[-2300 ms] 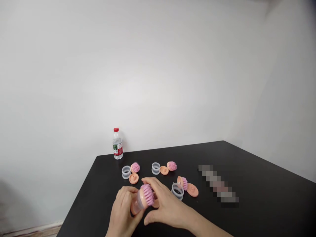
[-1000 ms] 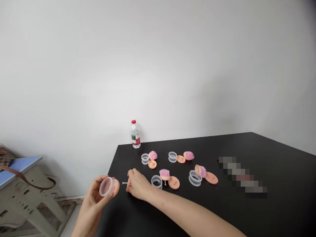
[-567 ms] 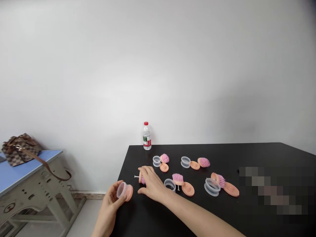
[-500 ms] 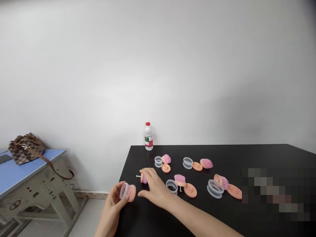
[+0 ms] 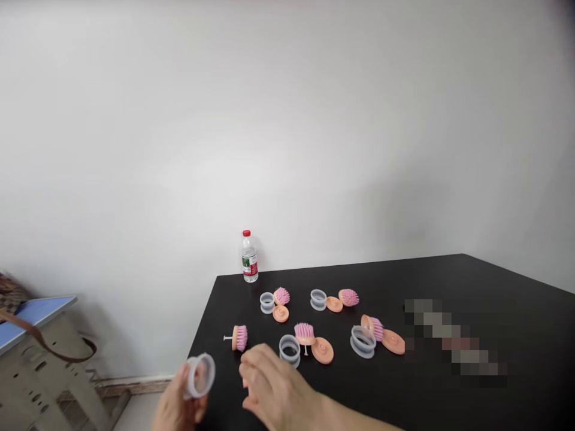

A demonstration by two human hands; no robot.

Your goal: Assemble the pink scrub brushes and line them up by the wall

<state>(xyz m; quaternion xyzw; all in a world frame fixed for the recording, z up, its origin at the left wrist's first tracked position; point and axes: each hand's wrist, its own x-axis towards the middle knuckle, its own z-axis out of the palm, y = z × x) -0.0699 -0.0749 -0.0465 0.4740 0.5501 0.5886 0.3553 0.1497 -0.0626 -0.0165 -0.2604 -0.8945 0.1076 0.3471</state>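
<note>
My left hand (image 5: 176, 400) is closed around a clear plastic ring (image 5: 200, 376), held tilted above the table's near left edge; its inside looks hollow, with fingers showing through. Beside it, my right hand (image 5: 281, 386) has its fingers curled, and a peach-coloured edge, seemingly a round cap, shows between fingers and thumb, mostly hidden. Just beyond both hands a pink-bristled brush head (image 5: 239, 338) lies on its side, its white rod pointing left. Close to my right hand are another clear ring (image 5: 290, 351), a brush head (image 5: 304, 334) and a peach cap (image 5: 322, 351).
More sets of clear rings, brush heads and peach caps lie on the black table (image 5: 449, 281), including a far ring (image 5: 318, 300) and a right-hand cap (image 5: 393, 342). A red-capped water bottle (image 5: 250, 263) stands at the back. Left is a blue-topped desk (image 5: 40, 317). A pixelated patch covers the right.
My view has swung right. The ring has turned and lost its peach part. My right hand has left the brush head, drawn nearer, and closed.
</note>
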